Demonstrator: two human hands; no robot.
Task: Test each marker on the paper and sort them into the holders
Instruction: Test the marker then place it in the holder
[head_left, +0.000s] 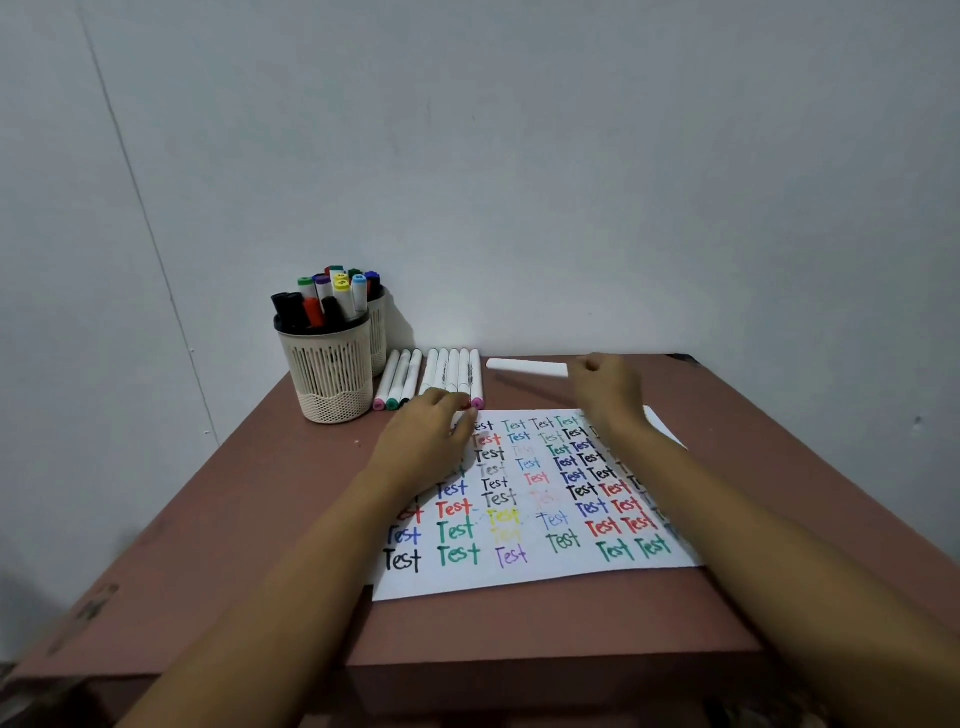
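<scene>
- Two pale slotted holders stand at the far left corner of the surface (260, 519). The front holder (330, 379) carries markers with black and red-orange caps. The back holder (379, 332), right behind it, carries markers with green, purple, yellow and blue caps.
- Eight more markers lie along the far edge, just right of the holders, with their caps toward the near side. First comes a group of three (397, 382) with pink, green and dark caps, then a group of five (454, 374) lying side by side.
- The paper (535, 577) lies flat in the middle of the surface, filled with rows of the word "Test" in many colours.
- The left hand (428, 436) is over the far left corner of the paper, fingers curled at the near ends of the group of five. Whether it grips one cannot be told.
- The right hand (608, 389) is near the far edge, beyond the paper's far right corner. Its fingers are curled round one end of a white marker (524, 366), which is held level with its free end pointing left toward the group of five. The marker looks blurred.
</scene>
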